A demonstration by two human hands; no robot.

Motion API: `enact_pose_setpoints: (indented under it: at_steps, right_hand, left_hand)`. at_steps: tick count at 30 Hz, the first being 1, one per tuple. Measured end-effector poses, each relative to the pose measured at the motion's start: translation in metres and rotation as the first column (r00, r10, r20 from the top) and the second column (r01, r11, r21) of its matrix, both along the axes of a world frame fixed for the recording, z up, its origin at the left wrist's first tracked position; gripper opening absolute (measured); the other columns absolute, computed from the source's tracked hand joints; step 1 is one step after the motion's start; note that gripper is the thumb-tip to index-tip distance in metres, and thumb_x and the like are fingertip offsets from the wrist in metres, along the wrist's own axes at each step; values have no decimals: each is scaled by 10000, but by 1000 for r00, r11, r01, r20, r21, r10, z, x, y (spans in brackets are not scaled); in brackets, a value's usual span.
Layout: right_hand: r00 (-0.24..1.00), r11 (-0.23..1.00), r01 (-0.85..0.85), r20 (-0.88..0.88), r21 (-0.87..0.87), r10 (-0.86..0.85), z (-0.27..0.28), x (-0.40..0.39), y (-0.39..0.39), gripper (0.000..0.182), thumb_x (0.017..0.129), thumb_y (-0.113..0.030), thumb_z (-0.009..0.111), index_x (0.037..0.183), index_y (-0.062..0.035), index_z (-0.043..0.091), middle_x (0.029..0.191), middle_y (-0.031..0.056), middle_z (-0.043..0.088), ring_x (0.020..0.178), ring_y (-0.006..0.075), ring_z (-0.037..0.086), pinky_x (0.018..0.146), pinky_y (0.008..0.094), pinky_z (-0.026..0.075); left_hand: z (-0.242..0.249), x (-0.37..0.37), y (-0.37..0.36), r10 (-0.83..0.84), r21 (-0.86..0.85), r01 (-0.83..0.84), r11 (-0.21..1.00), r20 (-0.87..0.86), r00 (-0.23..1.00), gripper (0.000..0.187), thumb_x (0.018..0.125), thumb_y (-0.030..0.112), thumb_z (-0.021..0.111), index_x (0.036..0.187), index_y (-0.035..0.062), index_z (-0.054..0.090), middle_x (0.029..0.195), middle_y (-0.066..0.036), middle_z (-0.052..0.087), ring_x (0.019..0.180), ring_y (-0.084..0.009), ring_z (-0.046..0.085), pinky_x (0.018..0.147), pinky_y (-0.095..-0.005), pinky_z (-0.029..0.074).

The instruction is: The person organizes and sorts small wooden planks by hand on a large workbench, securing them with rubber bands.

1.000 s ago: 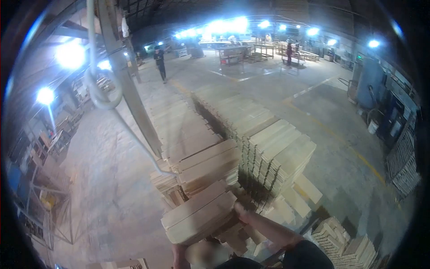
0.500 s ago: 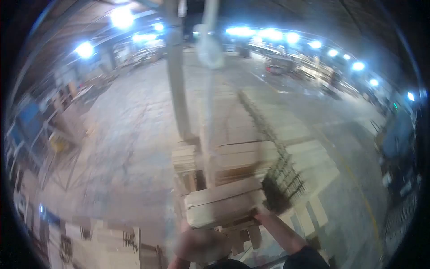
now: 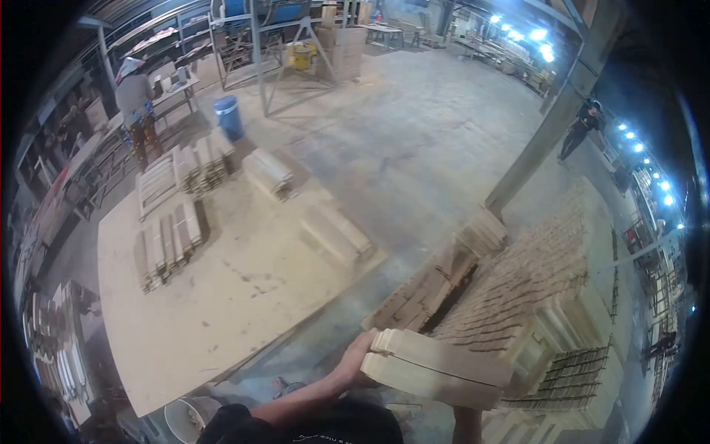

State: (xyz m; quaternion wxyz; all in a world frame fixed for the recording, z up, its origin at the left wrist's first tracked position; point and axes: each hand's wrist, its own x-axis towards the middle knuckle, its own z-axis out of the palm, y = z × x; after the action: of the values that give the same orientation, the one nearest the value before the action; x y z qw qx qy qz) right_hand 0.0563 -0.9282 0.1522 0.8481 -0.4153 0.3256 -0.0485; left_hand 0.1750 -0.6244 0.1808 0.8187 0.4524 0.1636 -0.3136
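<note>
A stack of pale wooden boards (image 3: 436, 370) is held in front of my body, with a dark seam between its layers. My left hand (image 3: 360, 359) is closed around the stack's left end. Below the right end, part of my right hand or wrist (image 3: 466, 420) shows against the wood; its fingers are hidden by the boards. To the right of the held stack stand long rows of piled wooden pieces (image 3: 510, 296).
On my left, a wide plywood-topped table (image 3: 244, 318) bears several bundles of wooden strips (image 3: 168, 244). A white bucket (image 3: 185, 418) stands below its near edge, and a blue barrel (image 3: 228, 118) beyond it. A post (image 3: 551, 126) rises ahead. Two people (image 3: 135, 103) (image 3: 580, 129) stand farther off.
My view has turned left, bringing the plywood table and a person into sight. The boards stay in my hands and now appear farther right.
</note>
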Motion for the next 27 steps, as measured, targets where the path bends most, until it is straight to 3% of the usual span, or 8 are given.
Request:
enact_pose_setpoints:
  at_steps: [8, 10, 12, 14, 21, 24, 26, 27]
  right_hand:
    - [993, 992, -117, 19, 53, 116, -57, 27, 262, 676, 1080, -526, 404, 1561, -52, 376, 1608, 153, 408, 1509, 317, 343, 1262, 443, 224]
    - [990, 987, -143, 17, 69, 142, -72, 29, 318, 673, 1082, -526, 403, 1558, -52, 381, 1604, 153, 414, 1506, 317, 350, 1261, 445, 228]
    - [986, 982, -168, 12, 87, 167, -86, 28, 364, 669, 1083, -526, 401, 1555, -52, 385, 1599, 152, 420, 1502, 317, 356, 1259, 447, 232]
    - [982, 977, -189, 13, 96, 189, -99, 31, 400, 666, 1084, -526, 400, 1551, -52, 389, 1595, 152, 427, 1499, 317, 363, 1258, 449, 237]
    - [978, 973, -210, 15, 96, 210, -145, 36, 466, 655, 1089, -527, 395, 1539, -52, 405, 1580, 151, 448, 1488, 317, 385, 1253, 455, 252]
    - [978, 974, -210, 26, 88, 209, -177, 36, 476, 650, 1090, -528, 393, 1534, -53, 411, 1573, 151, 458, 1483, 317, 395, 1251, 457, 258]
    - [977, 976, -211, 41, 49, 209, -209, 41, 467, 647, 1092, -528, 392, 1531, -53, 416, 1569, 150, 464, 1480, 317, 401, 1249, 459, 262]
    - [978, 980, -199, 60, 13, 198, -231, 54, 452, 646, 1092, -528, 391, 1529, -53, 418, 1567, 150, 467, 1479, 317, 404, 1249, 460, 264]
  left_hand:
    - [-64, 5, 258, 42, 160, -62, 985, 126, 991, 562, 1094, 462, 391, 1416, 34, 562, 1351, -122, 649, 1229, -222, 611, 1066, -372, 457]
    - [-73, 25, 305, 80, 38, -80, 996, 1, 997, 554, 1093, 441, 368, 1437, 52, 562, 1386, -117, 643, 1257, -225, 606, 1083, -377, 451]
    - [-92, 59, 354, -122, 294, 89, 952, 96, 988, 538, 1087, 421, 405, 1463, 65, 551, 1409, -99, 635, 1280, -221, 602, 1098, -380, 454]
    - [-93, 80, 383, -123, 263, 78, 962, 159, 980, 547, 1083, 419, 422, 1486, 66, 530, 1429, -100, 624, 1300, -224, 595, 1107, -385, 454]
    - [-102, 151, 425, -206, 208, 161, 965, 217, 954, 538, 1077, 383, 462, 1506, 64, 520, 1480, -108, 590, 1317, -249, 592, 1120, -388, 448]
    - [-131, 180, 432, -265, 429, 125, 895, 284, 922, 493, 1064, 369, 517, 1434, 55, 601, 1412, -134, 640, 1281, -252, 613, 1069, -383, 481]
    - [-137, 193, 449, -256, 720, -119, 684, 389, 885, 515, 1038, 415, 573, 1373, 31, 647, 1354, -161, 674, 1258, -252, 623, 1045, -383, 483]
    - [-101, 178, 456, -80, 706, -216, 675, 361, 929, 557, 1029, 457, 580, 1372, 23, 644, 1339, -166, 682, 1254, -251, 625, 1047, -383, 476]
